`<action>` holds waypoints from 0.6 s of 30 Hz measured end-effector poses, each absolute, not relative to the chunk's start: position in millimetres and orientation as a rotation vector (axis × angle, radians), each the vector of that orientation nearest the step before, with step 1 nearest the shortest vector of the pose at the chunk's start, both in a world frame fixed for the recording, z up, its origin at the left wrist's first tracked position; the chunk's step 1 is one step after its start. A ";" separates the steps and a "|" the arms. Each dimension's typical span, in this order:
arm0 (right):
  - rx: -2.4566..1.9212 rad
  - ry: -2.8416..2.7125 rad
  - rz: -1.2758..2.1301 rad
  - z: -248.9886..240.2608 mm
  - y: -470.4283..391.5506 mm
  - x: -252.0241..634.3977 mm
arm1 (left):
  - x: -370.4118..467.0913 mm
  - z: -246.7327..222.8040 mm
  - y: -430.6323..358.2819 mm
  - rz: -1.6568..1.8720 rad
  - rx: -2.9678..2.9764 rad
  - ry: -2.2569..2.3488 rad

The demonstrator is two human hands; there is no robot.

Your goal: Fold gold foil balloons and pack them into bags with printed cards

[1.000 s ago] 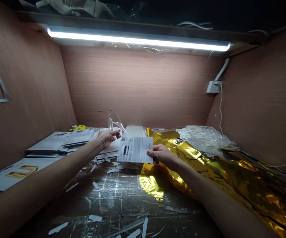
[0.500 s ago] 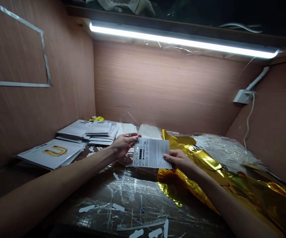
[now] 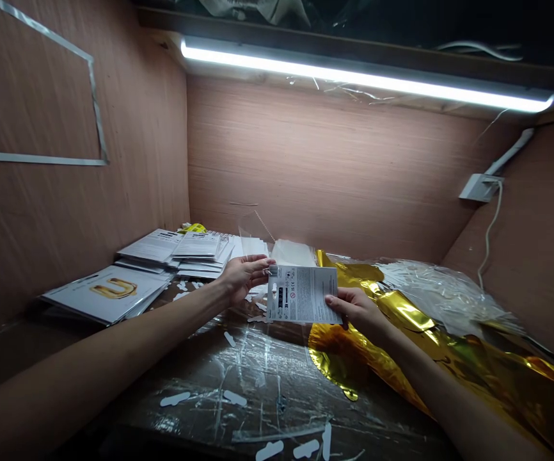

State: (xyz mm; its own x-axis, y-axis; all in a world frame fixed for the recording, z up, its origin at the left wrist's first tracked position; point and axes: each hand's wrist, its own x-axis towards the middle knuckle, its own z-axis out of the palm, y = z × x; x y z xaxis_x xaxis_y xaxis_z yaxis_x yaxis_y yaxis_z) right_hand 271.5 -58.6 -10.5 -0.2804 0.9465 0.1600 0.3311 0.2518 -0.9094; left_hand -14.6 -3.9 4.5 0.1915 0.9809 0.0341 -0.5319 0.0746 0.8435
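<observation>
A printed white card [image 3: 306, 296], with small text, a barcode and a hang hole on its left side, is held up at the middle of the bench. My right hand [image 3: 354, 307] grips its right edge, thumb on the front face and fingers behind. My left hand [image 3: 245, 278] is at the card's upper left corner, fingertips together against the edge; the thumb is hidden. Behind the left hand stands a clear plastic sheet [image 3: 253, 230]. A gold foil sheet [image 3: 339, 365] lies below and to the right of the card.
Stacks of white printed packs [image 3: 150, 246] stand at the left; a nearer pack [image 3: 109, 291] shows a gold U. Clear sleeves [image 3: 293, 253] lie at the back. A pile of white strips [image 3: 430, 288] is at right. White paper scraps [image 3: 235, 398] dot the plastic-covered bench [image 3: 210, 358].
The whole view has shifted slightly to the right. Both hands have moved a little rightward with the card, and its grip looks unchanged.
</observation>
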 end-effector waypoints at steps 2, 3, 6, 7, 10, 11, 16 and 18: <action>-1.168 -1.757 1.019 -10.8 -58.2 272.6 | -13.0 5.5 -6.3 1.265 0.857 0.668; -1.163 -1.755 1.019 -10.8 -58.0 273.3 | -12.8 5.7 -6.5 1.267 0.859 0.670; -1.142 -1.746 1.004 -11.4 -57.4 274.1 | -13.4 4.6 -4.7 1.271 0.871 0.671; -1.135 -1.740 0.996 -12.0 -57.2 273.8 | -13.5 3.8 -4.0 1.267 0.874 0.669; -1.119 -1.709 0.964 -14.1 -55.9 272.4 | -12.5 1.7 -4.4 1.246 0.887 0.647; -1.115 -1.698 0.950 -14.8 -55.3 272.4 | -11.7 1.5 -5.7 1.237 0.887 0.627; -1.093 -1.651 0.889 -14.8 -52.7 275.9 | -6.7 4.4 -15.8 1.230 0.820 0.401; -1.083 -1.615 0.893 -14.1 -52.8 276.2 | -5.0 5.4 -18.9 1.227 0.822 0.343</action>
State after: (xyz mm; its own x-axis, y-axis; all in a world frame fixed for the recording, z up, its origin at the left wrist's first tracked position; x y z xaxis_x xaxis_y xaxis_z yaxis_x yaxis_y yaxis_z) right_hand 276.2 -52.8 -14.1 -0.1444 0.9394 0.3109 0.2366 0.3379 -0.9110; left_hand -5.0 -18.9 5.4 0.3324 0.9241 0.1887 -0.6919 0.1030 0.7146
